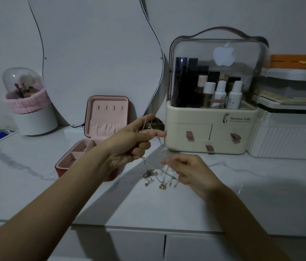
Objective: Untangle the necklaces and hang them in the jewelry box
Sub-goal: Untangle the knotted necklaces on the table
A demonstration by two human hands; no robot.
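From my seat, the necklaces [157,176] blur into one knot of thin chains I cannot count, my left hand [129,142] covers part of the jewelry box [99,129] base, and the white organizer [291,113] runs off the right edge.

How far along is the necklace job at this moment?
Done: the jewelry box stands open on the counter, its lid hooks bare. In hand: the left hand holds chains up while the right hand pinches strands of the tangled necklaces, pendants still bunched together. Left: separating every necklace and hanging all of them.
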